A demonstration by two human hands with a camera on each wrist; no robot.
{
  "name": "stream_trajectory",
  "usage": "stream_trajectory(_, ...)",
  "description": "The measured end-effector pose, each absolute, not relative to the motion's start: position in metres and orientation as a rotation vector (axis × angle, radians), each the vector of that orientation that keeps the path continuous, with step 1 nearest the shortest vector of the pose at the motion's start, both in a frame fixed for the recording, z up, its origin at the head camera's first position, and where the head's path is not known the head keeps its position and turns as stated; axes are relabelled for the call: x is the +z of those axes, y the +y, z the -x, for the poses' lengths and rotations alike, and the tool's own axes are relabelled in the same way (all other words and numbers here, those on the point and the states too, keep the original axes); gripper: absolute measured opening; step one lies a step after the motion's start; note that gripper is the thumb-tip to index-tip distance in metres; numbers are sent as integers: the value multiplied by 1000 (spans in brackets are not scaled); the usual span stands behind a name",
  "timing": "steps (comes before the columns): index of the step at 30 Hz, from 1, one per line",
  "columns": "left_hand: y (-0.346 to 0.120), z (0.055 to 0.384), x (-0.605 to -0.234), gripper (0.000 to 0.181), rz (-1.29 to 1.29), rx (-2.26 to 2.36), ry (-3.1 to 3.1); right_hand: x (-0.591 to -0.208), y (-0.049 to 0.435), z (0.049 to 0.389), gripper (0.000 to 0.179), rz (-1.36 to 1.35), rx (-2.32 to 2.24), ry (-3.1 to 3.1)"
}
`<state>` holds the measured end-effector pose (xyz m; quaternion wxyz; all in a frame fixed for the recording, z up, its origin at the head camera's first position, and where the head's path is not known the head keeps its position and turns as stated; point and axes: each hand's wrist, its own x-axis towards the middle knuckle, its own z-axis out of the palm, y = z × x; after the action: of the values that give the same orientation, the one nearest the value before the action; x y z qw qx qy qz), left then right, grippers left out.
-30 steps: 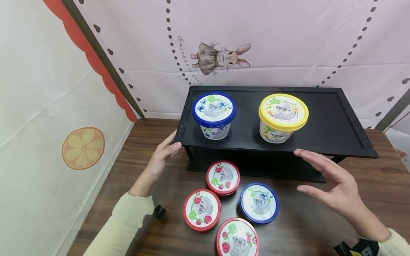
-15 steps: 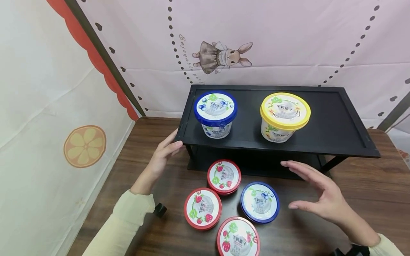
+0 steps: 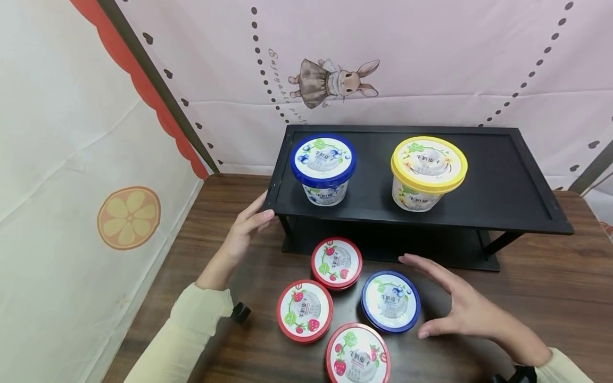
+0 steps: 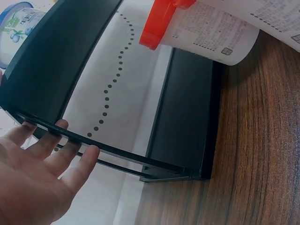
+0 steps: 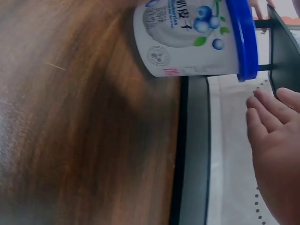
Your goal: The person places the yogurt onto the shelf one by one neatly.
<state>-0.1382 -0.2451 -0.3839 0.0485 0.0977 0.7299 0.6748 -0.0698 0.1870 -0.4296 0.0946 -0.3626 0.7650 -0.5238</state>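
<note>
My left hand [image 3: 239,234] rests on the left end of the black shelf [image 3: 493,175], its fairly straight fingers touching the side bar [image 4: 117,151] in the left wrist view. My right hand [image 3: 460,303] is just right of a blue-lidded blueberry tub [image 3: 390,301] on the table. Its thumb and fingers are spread apart with nothing between them. That same tub [image 5: 197,42] shows its printed side in the right wrist view, beside the right hand [image 5: 276,154]. Three red-lidded strawberry tubs [image 3: 337,263], [image 3: 305,311], [image 3: 358,355] stand left of and in front of the blue one.
On the shelf's top stand a blue-lidded tub [image 3: 323,169] at the left and a yellow-lidded tub [image 3: 428,173] nearer the middle. A lower black board [image 3: 460,258] sits beneath. Behind rises a pink cloth [image 3: 431,64] with a rabbit print. The table [image 3: 551,276] is dark wood.
My right hand has moved left and nearer to me, from in front of the shelf's edge to beside the blue tub. The left hand stays at the shelf's end.
</note>
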Motion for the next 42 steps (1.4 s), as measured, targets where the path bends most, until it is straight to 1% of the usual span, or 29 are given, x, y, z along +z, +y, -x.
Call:
stream_trajectory(3, -245, 139, -384, 59, -293, 2044, 2227, -433, 186, 68, 111, 1000, -1479, 2243)
stream_trajectory(10, -245, 139, -385, 58, -316, 2052, 2223, -441, 183, 66, 109, 923, -1349, 2271)
stream_trajectory(16, -246, 138, -385, 57, -316, 2053, 2228, -447, 176, 65, 94, 789, -1366, 2237)
stream_trajectory(19, -246, 138, -386, 57, -319, 2059, 2230, -448, 174, 64, 89, 740, -1337, 2258)
stream_trajectory(24, -245, 138, -386, 57, -330, 2066, 2228, -450, 174, 63, 88, 664, -1302, 2259)
stream_trajectory(31, -245, 137, -385, 57, -333, 2063, 2229, -454, 172, 62, 85, 643, -1387, 2160)
stream_trajectory(37, -245, 138, -385, 57, -324, 2054, 2230, -454, 171, 61, 85, 563, -1405, 2175)
stream_trajectory(42, -244, 139, -385, 58, -330, 2061, 2225, -455, 172, 61, 84, 596, -1427, 2193)
